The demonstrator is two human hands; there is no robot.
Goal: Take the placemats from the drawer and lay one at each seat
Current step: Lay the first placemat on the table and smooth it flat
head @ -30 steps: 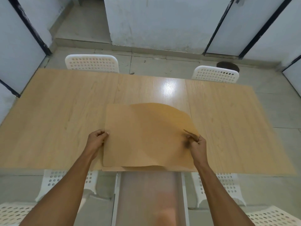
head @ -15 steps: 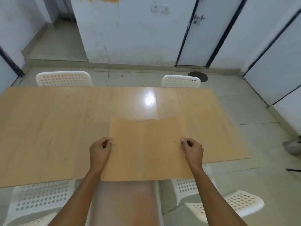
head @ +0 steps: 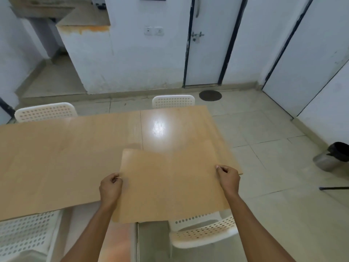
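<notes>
**Placemat up in both hands at the worktop's right end**

So, the person has a tan placemat (head: pixel 170 184) held by its two side edges. The left hand (head: pixel 110 188) is pinching the left edge, the right hand (head: pixel 228 178) is pinching the right edge, fingers curled tight on both. The mat's near edge hangs past the worktop (head: pixel 56 157) edge, over a white perforated chair (head: pixel 202 233) tucked below. Its far edge sits over the wood, near the glare spot.

Plenty of bare worktop to the left and beyond the mat. The right end of the worktop is just beside the right hand, with open tiled floor past it. Two more white chairs (head: pixel 45 111) stand at the far side. A small bin (head: pixel 332 156) sits well off to the right.

No readable writing or labels anywhere.

Compared with half a second ago, the view has swung right and up, and the mat sits closer to the worktop's right end.
</notes>
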